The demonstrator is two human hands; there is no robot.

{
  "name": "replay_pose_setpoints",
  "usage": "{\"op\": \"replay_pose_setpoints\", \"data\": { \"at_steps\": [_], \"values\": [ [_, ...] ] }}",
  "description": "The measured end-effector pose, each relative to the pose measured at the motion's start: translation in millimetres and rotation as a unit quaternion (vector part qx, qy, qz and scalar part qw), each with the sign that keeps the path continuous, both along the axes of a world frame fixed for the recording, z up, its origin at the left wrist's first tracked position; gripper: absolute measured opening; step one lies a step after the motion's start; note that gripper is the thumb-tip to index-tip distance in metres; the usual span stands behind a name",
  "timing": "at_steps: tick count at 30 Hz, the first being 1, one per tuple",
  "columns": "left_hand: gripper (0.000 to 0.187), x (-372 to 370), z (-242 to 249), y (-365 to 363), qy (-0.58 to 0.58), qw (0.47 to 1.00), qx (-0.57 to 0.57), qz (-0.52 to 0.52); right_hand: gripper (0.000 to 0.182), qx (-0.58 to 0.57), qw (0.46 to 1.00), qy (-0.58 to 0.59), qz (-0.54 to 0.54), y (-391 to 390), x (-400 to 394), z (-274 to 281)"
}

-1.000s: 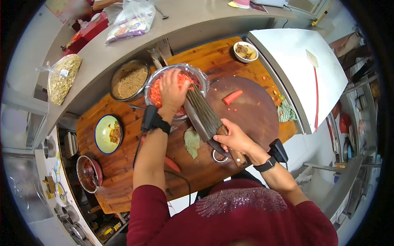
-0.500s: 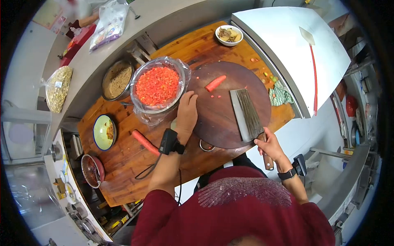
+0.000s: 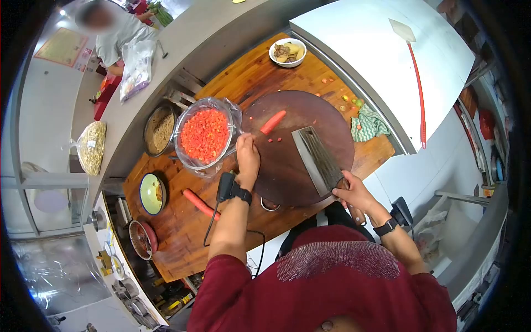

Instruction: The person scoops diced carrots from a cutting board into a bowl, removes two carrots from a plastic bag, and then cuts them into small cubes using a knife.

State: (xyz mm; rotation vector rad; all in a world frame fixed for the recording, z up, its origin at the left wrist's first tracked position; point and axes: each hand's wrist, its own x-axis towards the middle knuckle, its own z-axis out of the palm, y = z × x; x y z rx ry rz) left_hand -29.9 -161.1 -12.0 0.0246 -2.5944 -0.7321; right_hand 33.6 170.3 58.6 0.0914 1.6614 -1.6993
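Observation:
My right hand (image 3: 357, 195) grips the wooden handle of a broad cleaver (image 3: 317, 160), its blade lying over the right side of the round cutting board (image 3: 271, 177). My left hand (image 3: 248, 157) is at the board's left edge, fingers loosely bent with nothing visible in them, right beside the plastic-lined bowl (image 3: 231, 135). Diced carrot (image 3: 203, 134) fills that bowl. A cut carrot piece (image 3: 272, 122) lies on the board, up and right of my left fingertips, with a few small cubes near it. Left of my left wrist, another carrot (image 3: 200, 204) rests on the wooden table (image 3: 188, 243).
Behind the diced carrot stands a metal pot of noodle-like food (image 3: 160, 131). A green-rimmed bowl (image 3: 152, 193) and a red bowl (image 3: 144, 240) sit left. A white bowl of sliced food (image 3: 287, 52) and a checked cloth (image 3: 369, 124) lie beyond the board. A person (image 3: 119, 36) stands behind the counter.
The view has shifted, bringing the person behind the counter into sight. My left hand's fingers look more bent at the board's edge. My right hand keeps its grip on the cleaver.

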Motion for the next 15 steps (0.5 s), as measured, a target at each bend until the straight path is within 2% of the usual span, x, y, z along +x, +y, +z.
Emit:
{"op": "replay_pose_setpoints", "data": {
  "at_steps": [4, 6, 7, 9, 10, 13, 15],
  "values": [
    [0.024, -53.1, -6.4, 3.9, 0.054, 0.996, 0.066, 0.001, 0.036, -0.025, 0.999, -0.020, 0.000, -12.9, -8.0, -10.7],
    [0.024, -68.3, -8.8, 2.0, 0.052, 0.998, -0.022, 0.025, 0.035, -0.031, 0.999, -0.033, 0.004, -20.5, -14.0, -15.1],
    [0.024, -66.6, -8.7, 0.4, 0.049, 0.998, -0.020, 0.027, 0.035, -0.032, 0.999, -0.024, 0.006, -25.2, -17.0, -17.4],
    [0.024, -57.2, -8.0, -3.5, 0.000, 0.999, -0.018, -0.033, 0.036, -0.033, 0.999, -0.021, 0.012, -32.0, -17.2, -21.6],
    [0.023, -47.1, -7.5, -2.9, 0.036, 0.998, -0.006, -0.060, 0.037, -0.033, 0.999, -0.018, 0.014, -35.2, -18.6, -22.6],
    [0.020, -9.5, 4.2, 13.6, -0.001, 0.998, 0.039, -0.056, 0.038, -0.036, 0.999, -0.010, 0.029, -40.9, -20.4, -25.2],
    [0.018, 8.6, 1.1, 29.5, 0.017, 0.997, 0.057, -0.045, 0.039, -0.036, 0.998, -0.005, 0.044, -44.9, -19.5, -29.1]
  ]
}}
